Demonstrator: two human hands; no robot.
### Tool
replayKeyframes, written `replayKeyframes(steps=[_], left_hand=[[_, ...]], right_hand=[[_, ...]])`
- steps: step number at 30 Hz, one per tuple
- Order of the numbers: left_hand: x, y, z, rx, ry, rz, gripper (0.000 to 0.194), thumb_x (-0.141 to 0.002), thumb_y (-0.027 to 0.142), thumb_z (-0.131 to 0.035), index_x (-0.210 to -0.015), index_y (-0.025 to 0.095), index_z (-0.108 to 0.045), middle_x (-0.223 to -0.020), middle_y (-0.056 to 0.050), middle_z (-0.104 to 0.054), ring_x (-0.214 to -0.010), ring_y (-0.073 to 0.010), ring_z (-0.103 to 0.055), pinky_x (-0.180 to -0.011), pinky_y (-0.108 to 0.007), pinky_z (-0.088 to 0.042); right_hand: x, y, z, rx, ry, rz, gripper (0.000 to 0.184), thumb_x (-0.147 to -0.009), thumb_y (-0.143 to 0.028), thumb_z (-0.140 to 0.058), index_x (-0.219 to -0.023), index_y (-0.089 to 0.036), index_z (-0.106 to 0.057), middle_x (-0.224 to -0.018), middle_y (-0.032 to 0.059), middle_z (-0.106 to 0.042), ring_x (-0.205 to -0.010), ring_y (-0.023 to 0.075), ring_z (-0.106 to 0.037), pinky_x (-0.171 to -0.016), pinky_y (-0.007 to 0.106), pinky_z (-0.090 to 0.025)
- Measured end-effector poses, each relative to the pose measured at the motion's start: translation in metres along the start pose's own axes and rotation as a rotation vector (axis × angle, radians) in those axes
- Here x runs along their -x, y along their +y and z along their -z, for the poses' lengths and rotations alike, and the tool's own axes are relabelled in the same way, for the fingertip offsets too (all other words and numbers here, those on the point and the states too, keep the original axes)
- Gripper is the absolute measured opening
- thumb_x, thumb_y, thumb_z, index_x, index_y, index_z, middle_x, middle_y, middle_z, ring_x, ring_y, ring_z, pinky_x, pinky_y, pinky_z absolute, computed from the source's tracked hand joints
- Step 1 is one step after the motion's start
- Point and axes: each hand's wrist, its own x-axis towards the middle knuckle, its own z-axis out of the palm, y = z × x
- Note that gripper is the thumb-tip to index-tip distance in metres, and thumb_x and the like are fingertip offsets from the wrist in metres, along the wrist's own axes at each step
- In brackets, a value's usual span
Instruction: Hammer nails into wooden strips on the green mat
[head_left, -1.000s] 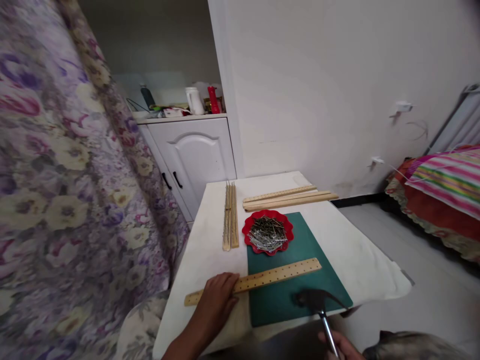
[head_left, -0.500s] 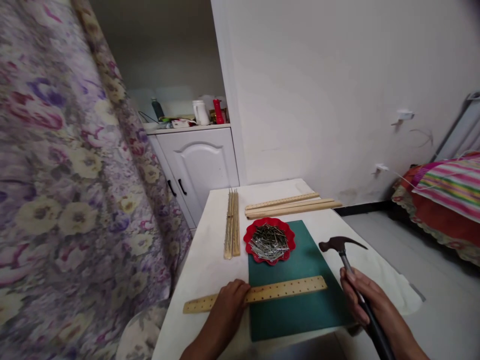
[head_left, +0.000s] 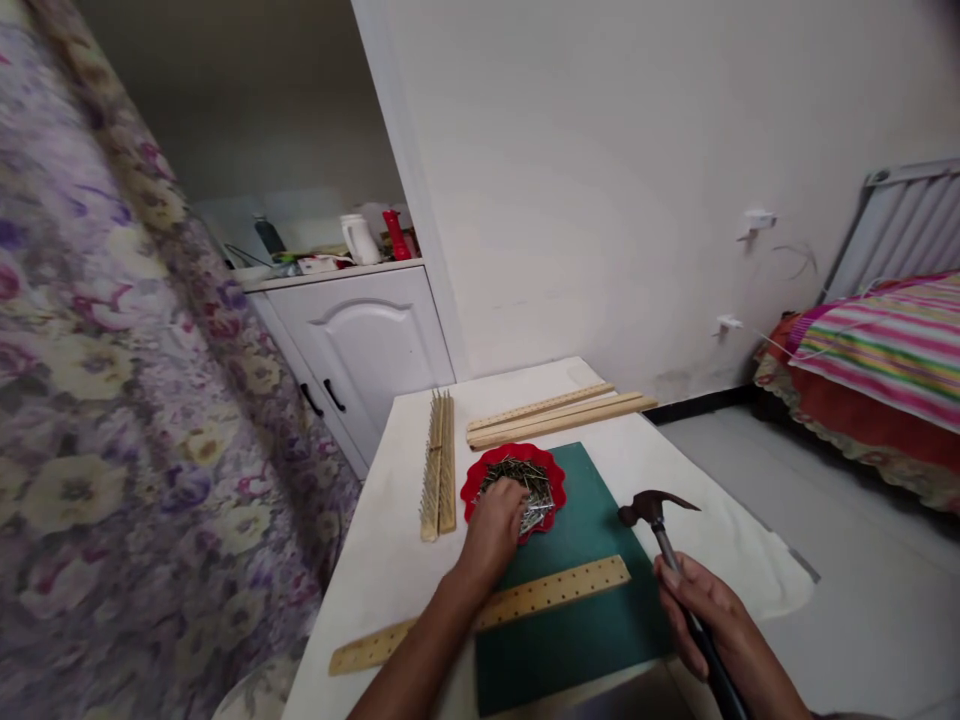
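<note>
Far left: a flowered curtain (head_left: 150, 400), then a white cabinet (head_left: 367, 345) against the wall.

Tabletop (head_left: 375, 590), left side: two narrow wooden strips (head_left: 433, 490) lie side by side, at least the left one bristling with nails. Judged stiff but prickly; best taken by the ends.

Near side: a flat wooden board (head_left: 555, 592) with rows of holes lies slantwise, left end on the white surface, right end on the green mat (head_left: 574, 650). Left forearm passes over it; contact cannot be told. Probably light and rigid, easy to hold by its long edges.

Left hand (head_left: 496, 515): in the red scalloped bowl (head_left: 556, 480), fingers curled down onto the loose nails (head_left: 541, 490). Whether a nail is pinched cannot be told. Nails look thin, hard and slick, apt to roll and tangle; a fingertip pinch on the shank, away from the point, should suit.

Behind the bowl: more wooden strips (head_left: 555, 418), laid close together.

Right: claw hammer (head_left: 666, 545), head raised near the mat's right edge. Right hand (head_left: 709, 610) has its fingers wrapped around the handle, high up toward the head. Likely head-heavy; gripping lower would give more swing, gripping here more control.
</note>
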Motion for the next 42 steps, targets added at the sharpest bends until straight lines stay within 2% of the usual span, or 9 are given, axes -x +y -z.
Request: replayKeyframes(steps=[4,8,17,24,28,31,34,37,42], left_hand=[[-0.052,-0.007,-0.015,-0.126,-0.1,0.036,0.024,-0.083,0.011,-0.042,-0.091,0.017,-0.064,-0.099,-0.008,-0.061,-0.092,-0.0208,-0.053,-0.081,-0.031,-0.041],[-0.075,-0.012,-0.02,-0.177,-0.145,0.091,0.02,-0.081,0.013,-0.045,-0.081,0.015,-0.065,-0.087,-0.009,-0.063,-0.083,-0.0211,-0.054,-0.074,-0.03,-0.039],[-0.08,-0.008,-0.021,-0.195,-0.154,0.146,0.02,-0.081,0.014,-0.045,-0.075,0.013,-0.064,-0.075,-0.006,-0.062,-0.072,-0.0181,-0.054,-0.065,-0.026,-0.034],[-0.061,0.005,-0.006,-0.171,-0.09,0.138,0.02,-0.085,0.017,-0.042,-0.083,0.016,-0.062,-0.084,-0.005,-0.062,-0.079,-0.0178,-0.054,-0.069,-0.026,-0.035],[-0.026,0.033,-0.003,0.111,0.002,-0.005,0.015,-0.083,0.014,-0.044,-0.084,0.018,-0.059,-0.083,-0.002,-0.061,-0.078,-0.0151,-0.054,-0.07,-0.025,-0.037],[0.004,0.065,-0.01,0.349,-0.09,-0.132,0.013,-0.082,0.014,-0.047,-0.083,0.018,-0.06,-0.078,-0.001,-0.059,-0.073,-0.0133,-0.054,-0.066,-0.023,-0.038],[0.023,0.092,-0.018,0.48,-0.135,-0.149,0.014,-0.078,0.011,-0.05,-0.081,0.018,-0.061,-0.076,-0.001,-0.059,-0.07,-0.0121,-0.053,-0.063,-0.022,-0.037],[0.028,0.105,-0.024,0.639,-0.148,-0.056,0.011,-0.074,0.011,-0.054,-0.077,0.018,-0.062,-0.072,0.0,-0.06,-0.067,-0.0119,-0.052,-0.062,-0.022,-0.038],[0.029,0.112,-0.043,1.218,-0.169,0.288,0.013,-0.069,0.026,-0.065,-0.075,0.015,-0.06,-0.059,0.0,-0.061,-0.057,-0.0119,-0.055,-0.058,-0.022,-0.041]], right_hand=[[0.001,-0.001,-0.004,0.031,-0.003,0.007,0.026,-0.085,-0.045,-0.056,-0.083,-0.019,-0.053,-0.045,-0.0095,-0.052,-0.024,-0.0001,-0.032,-0.029,0.013,-0.021],[0.0,-0.007,-0.008,0.022,0.022,-0.002,0.028,-0.083,-0.047,-0.058,-0.082,-0.019,-0.053,-0.045,-0.0098,-0.052,-0.024,0.0005,-0.031,-0.029,0.014,-0.021],[-0.005,-0.008,-0.005,0.023,0.043,-0.001,0.033,-0.077,-0.052,-0.061,-0.081,-0.02,-0.052,-0.044,-0.0097,-0.053,-0.022,0.0024,-0.033,-0.028,0.015,-0.021],[-0.005,-0.005,-0.001,0.062,0.07,0.05,0.03,-0.078,-0.05,-0.06,-0.076,-0.021,-0.051,-0.04,-0.0109,-0.05,-0.022,0.0018,-0.031,-0.027,0.014,-0.021],[-0.004,-0.002,-0.001,0.149,0.162,0.08,0.03,-0.075,-0.047,-0.065,-0.073,-0.021,-0.051,-0.043,-0.0102,-0.053,-0.022,0.0024,-0.035,-0.027,0.014,-0.021],[-0.003,0.002,-0.002,0.191,0.206,0.086,0.028,-0.075,-0.044,-0.067,-0.074,-0.02,-0.051,-0.045,-0.01,-0.055,-0.023,0.0029,-0.037,-0.027,0.013,-0.022],[-0.001,0.005,-0.004,0.219,0.214,0.092,0.027,-0.076,-0.042,-0.067,-0.075,-0.02,-0.051,-0.044,-0.0106,-0.055,-0.023,0.0031,-0.036,-0.027,0.013,-0.022],[0.001,0.005,-0.005,0.222,0.185,0.089,0.027,-0.075,-0.043,-0.067,-0.077,-0.02,-0.051,-0.044,-0.0106,-0.055,-0.022,0.003,-0.035,-0.027,0.013,-0.021],[0.003,0.003,-0.007,0.19,0.132,0.095,0.028,-0.077,-0.044,-0.063,-0.078,-0.02,-0.051,-0.048,-0.0086,-0.057,-0.023,0.0027,-0.035,-0.029,0.014,-0.021]])
